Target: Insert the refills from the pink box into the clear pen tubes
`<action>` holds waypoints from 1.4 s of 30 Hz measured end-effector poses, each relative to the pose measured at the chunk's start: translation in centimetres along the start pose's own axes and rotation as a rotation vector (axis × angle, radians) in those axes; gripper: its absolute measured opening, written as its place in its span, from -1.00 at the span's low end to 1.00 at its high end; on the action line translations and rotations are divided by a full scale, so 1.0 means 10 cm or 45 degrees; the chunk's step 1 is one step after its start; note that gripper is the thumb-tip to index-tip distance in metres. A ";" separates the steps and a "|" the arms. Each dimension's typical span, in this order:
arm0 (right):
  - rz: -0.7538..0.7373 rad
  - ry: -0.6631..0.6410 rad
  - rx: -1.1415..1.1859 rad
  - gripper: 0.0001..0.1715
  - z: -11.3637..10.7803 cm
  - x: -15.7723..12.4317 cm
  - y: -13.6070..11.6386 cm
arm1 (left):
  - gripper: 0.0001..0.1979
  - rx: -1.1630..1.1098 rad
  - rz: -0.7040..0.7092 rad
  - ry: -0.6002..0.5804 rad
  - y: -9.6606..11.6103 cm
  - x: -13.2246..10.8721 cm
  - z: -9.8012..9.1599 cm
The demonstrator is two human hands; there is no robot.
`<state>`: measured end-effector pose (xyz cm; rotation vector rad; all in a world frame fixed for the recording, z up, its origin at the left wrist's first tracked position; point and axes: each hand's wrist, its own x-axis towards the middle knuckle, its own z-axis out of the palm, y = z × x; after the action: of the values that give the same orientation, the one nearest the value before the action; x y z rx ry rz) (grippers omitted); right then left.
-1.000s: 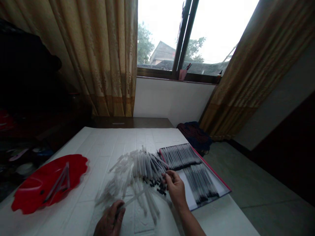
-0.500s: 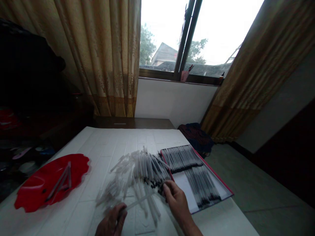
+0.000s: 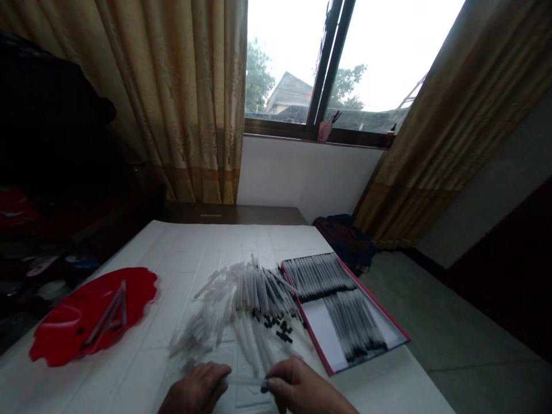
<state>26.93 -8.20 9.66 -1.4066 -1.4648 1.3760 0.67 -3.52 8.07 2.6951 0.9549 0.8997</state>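
My left hand [image 3: 196,390] is closed around one end of a clear pen barrel [image 3: 245,380] at the near side of the table. My right hand [image 3: 306,386] pinches a small black pen cap [image 3: 264,387] at the barrel's other end. Whether the cap is seated on the barrel I cannot tell. Just beyond both hands lies a loose heap of translucent pen barrels [image 3: 252,290], some looking dark inside. Several loose black caps [image 3: 282,333] are scattered along its right side. Right of them, a red-edged shallow box [image 3: 313,336] holds two rows of capped pens [image 3: 356,325].
A red wavy-rimmed dish [image 3: 54,322] with a few pen pieces [image 3: 106,316] stands on the left of the white table [image 3: 172,247]. Dark cloth [image 3: 345,238] lies past the far right corner. Clutter [image 3: 43,270] fills the left side.
My right hand has moved from the loose caps down toward me, bringing a black cap to the barrel's end. The barrel in my left hand has turned to nearly level.
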 end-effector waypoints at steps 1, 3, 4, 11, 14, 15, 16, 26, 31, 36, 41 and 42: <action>-0.030 -0.002 -0.030 -0.71 -0.01 -0.01 -0.01 | -0.81 0.014 0.021 -0.067 -0.01 0.02 -0.04; -0.063 -0.028 -0.118 -0.72 -0.02 -0.02 -0.06 | -0.83 0.039 0.043 -0.177 -0.04 0.05 -0.11; -0.066 -0.050 -0.168 -0.71 -0.03 -0.03 -0.10 | -0.84 0.047 0.050 -0.208 -0.06 0.07 -0.13; -0.214 -0.100 -0.540 -0.67 -0.05 -0.06 -0.40 | -0.76 -0.129 -0.088 -0.421 0.02 0.23 -0.33; -0.476 -0.022 -0.861 -0.73 -0.04 -0.04 -0.35 | -0.69 -0.333 -0.274 -0.619 0.01 0.27 -0.40; -0.595 0.043 -0.980 -0.74 -0.06 -0.04 -0.31 | -0.68 -0.412 -0.352 -0.674 -0.04 0.27 -0.43; -0.704 0.127 -1.084 -0.75 -0.10 -0.05 -0.26 | -0.67 -0.488 -0.444 -0.722 -0.11 0.26 -0.47; -0.528 0.651 -1.093 -0.67 -0.30 -0.06 -0.01 | -0.64 -0.102 -0.778 -0.137 -0.56 0.47 -0.60; -0.441 0.931 -1.136 -0.48 0.04 0.03 0.38 | -0.65 0.304 -0.561 0.029 -0.47 0.48 -0.18; -0.443 1.027 -1.222 -0.41 0.08 0.04 0.58 | -0.69 0.539 -0.486 0.016 -0.42 0.32 -0.01; -0.493 1.045 -1.224 -0.45 0.10 0.06 0.57 | -0.60 0.658 -0.442 0.138 -0.49 0.22 0.05; -0.505 1.053 -1.209 -0.44 0.11 0.07 0.56 | -0.56 0.669 -0.446 0.154 -0.54 0.18 0.09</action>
<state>27.17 -8.61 3.93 -1.7541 -1.6819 -0.2614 -0.54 1.95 6.54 2.7359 1.8444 0.8339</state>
